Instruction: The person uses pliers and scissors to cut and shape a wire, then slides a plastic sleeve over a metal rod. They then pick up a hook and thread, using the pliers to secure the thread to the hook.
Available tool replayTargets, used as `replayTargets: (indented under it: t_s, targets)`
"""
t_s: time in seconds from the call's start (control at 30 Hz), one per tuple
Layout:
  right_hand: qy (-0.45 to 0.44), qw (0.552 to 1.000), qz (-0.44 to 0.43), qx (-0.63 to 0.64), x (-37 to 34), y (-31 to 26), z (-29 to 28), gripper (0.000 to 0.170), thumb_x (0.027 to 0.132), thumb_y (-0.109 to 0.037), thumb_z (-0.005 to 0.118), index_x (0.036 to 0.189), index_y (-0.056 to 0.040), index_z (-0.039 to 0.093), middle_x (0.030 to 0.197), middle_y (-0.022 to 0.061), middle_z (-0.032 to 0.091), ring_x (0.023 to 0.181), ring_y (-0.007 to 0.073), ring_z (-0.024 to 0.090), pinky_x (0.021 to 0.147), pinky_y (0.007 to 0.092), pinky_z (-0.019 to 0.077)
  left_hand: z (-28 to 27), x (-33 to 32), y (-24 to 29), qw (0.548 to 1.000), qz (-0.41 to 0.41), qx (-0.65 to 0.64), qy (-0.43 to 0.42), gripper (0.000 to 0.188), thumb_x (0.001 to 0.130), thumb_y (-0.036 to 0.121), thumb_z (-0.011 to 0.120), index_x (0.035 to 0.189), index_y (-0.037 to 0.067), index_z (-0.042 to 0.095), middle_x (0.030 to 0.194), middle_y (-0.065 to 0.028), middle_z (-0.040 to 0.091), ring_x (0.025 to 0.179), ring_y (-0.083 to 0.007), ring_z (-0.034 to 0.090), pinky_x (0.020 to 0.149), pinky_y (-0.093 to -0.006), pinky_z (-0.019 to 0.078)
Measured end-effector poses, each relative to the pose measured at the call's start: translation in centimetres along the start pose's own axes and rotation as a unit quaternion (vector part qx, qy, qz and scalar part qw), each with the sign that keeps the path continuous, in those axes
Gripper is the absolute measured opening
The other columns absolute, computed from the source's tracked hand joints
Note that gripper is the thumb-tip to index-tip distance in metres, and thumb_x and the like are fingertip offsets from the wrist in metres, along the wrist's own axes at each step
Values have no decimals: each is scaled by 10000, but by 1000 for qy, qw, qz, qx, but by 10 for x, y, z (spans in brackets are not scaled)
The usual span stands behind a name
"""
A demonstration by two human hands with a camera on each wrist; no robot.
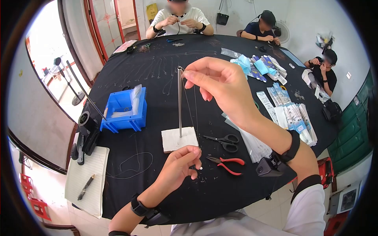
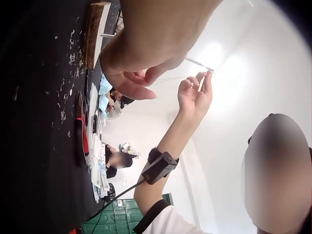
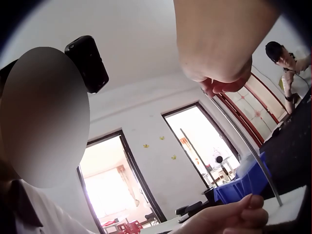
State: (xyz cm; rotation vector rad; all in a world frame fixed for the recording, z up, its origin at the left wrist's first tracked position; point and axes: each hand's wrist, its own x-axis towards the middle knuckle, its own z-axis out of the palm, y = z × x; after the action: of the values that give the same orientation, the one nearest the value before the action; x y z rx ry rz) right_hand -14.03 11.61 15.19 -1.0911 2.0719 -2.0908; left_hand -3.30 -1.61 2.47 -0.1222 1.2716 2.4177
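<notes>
A metal rod [image 1: 180,102] stands upright on a white block [image 1: 179,139]. At its top, the right hand [image 1: 224,88] pinches a thin line between thumb and index finger; in the right wrist view this hand [image 3: 219,63] hides the pinch. Thin strands [image 1: 195,108] run down from there beside the rod. Just in front of the block, the left hand [image 1: 177,167] pinches the lower end between thumb and fingertips. The left wrist view shows the left hand [image 2: 141,58] near the camera and the right hand [image 2: 195,100] at the rod's tip [image 2: 209,69].
Black scissors [image 1: 226,142] and red-handled pliers [image 1: 226,162] lie right of the block. A blue bin [image 1: 125,110], a notepad [image 1: 86,181] with a pen, and a stapler are at left. Packets [image 1: 291,114] lie at right. Several people sit around the table.
</notes>
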Motion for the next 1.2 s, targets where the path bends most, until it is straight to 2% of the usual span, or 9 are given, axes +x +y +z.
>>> replayTargets:
  t_s: [0.6, 0.73, 0.83, 0.87, 0.93, 1.0, 1.03, 1.13, 1.2]
  targets:
    - [-25, 990, 124, -64, -38, 49, 3, 137, 858, -124, 601, 832, 4, 644, 699, 42, 652, 617, 51, 570, 567, 212, 430, -1, 3, 4, 999, 5, 6, 34, 140, 928, 207, 539, 910, 69, 550, 821, 5, 523, 691, -109, 539, 515, -245, 421]
    - [-59, 981, 181, -41, -60, 84, 5, 140, 852, -110, 604, 826, 22, 643, 691, 43, 649, 603, 58, 561, 561, 216, 445, -1, -5, 20, 966, 113, 192, 128, 149, 907, 157, 561, 977, 28, 589, 836, -30, 570, 702, -120, 574, 585, -260, 463]
    - [-101, 969, 226, -23, -65, 96, 5, 127, 872, -114, 590, 865, 3, 640, 718, 26, 637, 609, 51, 549, 542, 196, 438, -22, -2, 43, 866, 268, 361, 220, 163, 893, 113, 560, 998, -5, 601, 863, -73, 603, 741, -140, 598, 667, -276, 484]
    - [-111, 965, 235, -21, -65, 98, 4, 121, 881, -115, 584, 877, -6, 638, 726, 18, 632, 612, 43, 541, 536, 186, 429, -32, 0, 54, 795, 320, 444, 263, 169, 888, 97, 557, 999, -21, 600, 883, -94, 618, 778, -159, 608, 711, -290, 490]
    - [-116, 967, 227, -5, -64, 100, 5, 118, 870, -96, 586, 869, 12, 635, 717, 29, 634, 598, 53, 547, 531, 195, 441, -57, 9, 76, 527, 428, 627, 382, 230, 878, 101, 556, 1047, -52, 584, 941, -143, 632, 869, -247, 610, 809, -342, 470]
    - [-117, 970, 215, 4, -64, 101, 6, 121, 853, -87, 594, 863, 26, 636, 703, 42, 637, 588, 66, 557, 533, 209, 459, -82, 20, 93, 433, 429, 669, 425, 225, 854, 75, 557, 1034, -57, 587, 1041, -213, 597, 1027, -350, 534, 904, -400, 400]
    - [-126, 969, 212, 4, -64, 103, 6, 119, 856, -87, 593, 859, 25, 633, 706, 49, 639, 578, 67, 555, 535, 213, 460, -104, 29, 99, 411, 437, 678, 425, 289, 861, 95, 547, 1091, -80, 564, 1008, -221, 617, 965, -367, 573, 853, -393, 435]
    - [-137, 970, 201, 12, -65, 106, 9, 119, 857, -92, 597, 856, 22, 631, 711, 55, 646, 578, 74, 564, 537, 219, 462, -120, 44, 116, 565, 332, 638, 404, 323, 855, 92, 537, 1127, -81, 551, 927, -234, 643, 862, -392, 611, 764, -381, 472]
    - [-145, 969, 198, 12, -65, 104, 9, 121, 857, -106, 605, 853, 12, 632, 711, 54, 651, 597, 81, 578, 547, 226, 465, -122, 47, 124, 601, 288, 640, 383, 252, 833, 106, 559, 1016, -58, 619, 824, -232, 655, 760, -344, 654, 683, -348, 490]
